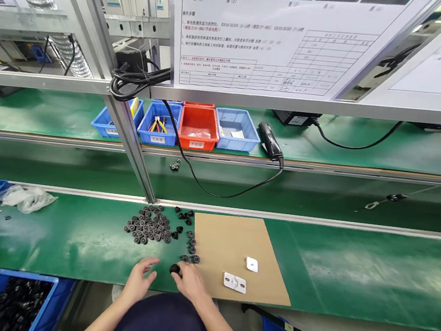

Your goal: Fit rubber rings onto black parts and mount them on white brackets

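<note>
A: Black, round and small, the part point(174, 269) sits pinched in the fingers point(183, 272) of the right hand point(191, 282), low on the green tabletop point(76, 239) at the near edge.

B: And the left hand point(139, 278)?

A: At nine o'clock from the part, close beside it but apart. Its fingers are loosely spread and hold nothing. The right hand is the one on the part, which shows no long axis.

B: What lies beyond?

A: At twelve o'clock, a few loose black pieces point(191, 247), then the heap of black parts point(152, 225) toward eleven. At three o'clock lies the cardboard sheet point(231, 241), with two white plates point(235, 282) on it.

B: Containers?

A: A blue bin point(46, 294) at eight o'clock holds more black parts. Far off at twelve, the blue trays point(159, 121) hold what look like tools, and the red tray point(199, 126) a clear bag.
</note>
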Motion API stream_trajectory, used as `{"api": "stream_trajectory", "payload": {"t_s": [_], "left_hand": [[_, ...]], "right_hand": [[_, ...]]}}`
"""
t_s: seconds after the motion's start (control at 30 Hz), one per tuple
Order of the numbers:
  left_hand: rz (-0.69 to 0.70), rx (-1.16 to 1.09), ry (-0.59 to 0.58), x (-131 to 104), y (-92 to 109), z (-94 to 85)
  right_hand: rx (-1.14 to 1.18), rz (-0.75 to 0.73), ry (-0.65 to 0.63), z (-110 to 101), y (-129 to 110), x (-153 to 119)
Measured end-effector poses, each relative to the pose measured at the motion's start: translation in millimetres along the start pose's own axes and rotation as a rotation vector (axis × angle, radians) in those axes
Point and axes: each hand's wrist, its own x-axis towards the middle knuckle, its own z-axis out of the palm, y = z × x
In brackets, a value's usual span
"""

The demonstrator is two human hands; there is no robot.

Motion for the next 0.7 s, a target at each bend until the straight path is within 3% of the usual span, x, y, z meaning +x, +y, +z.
{"api": "stream_trajectory", "payload": {"t_s": [0.1,0.23,0.47,0.6,0.7], "left_hand": [[-0.034,0.109,0.022,5,-35,7.1],[-0.038,0.310,0.057,20,-59,15.4],[0.079,0.620,0.004,76,-74,46.1],[0.140,0.733,-0.043,95,-78,58.7],[0.158,0.772,-0.052,93,-81,61.4]], "right_hand": [[-0.108,0.073,-0.080,24,17,22],[-0.193,0.157,-0.138,39,35,35],[-0.173,0.168,-0.093,35,37,59],[-0.147,0.245,-0.027,28,31,108],[-0.150,0.316,-0.016,27,26,148]]}}
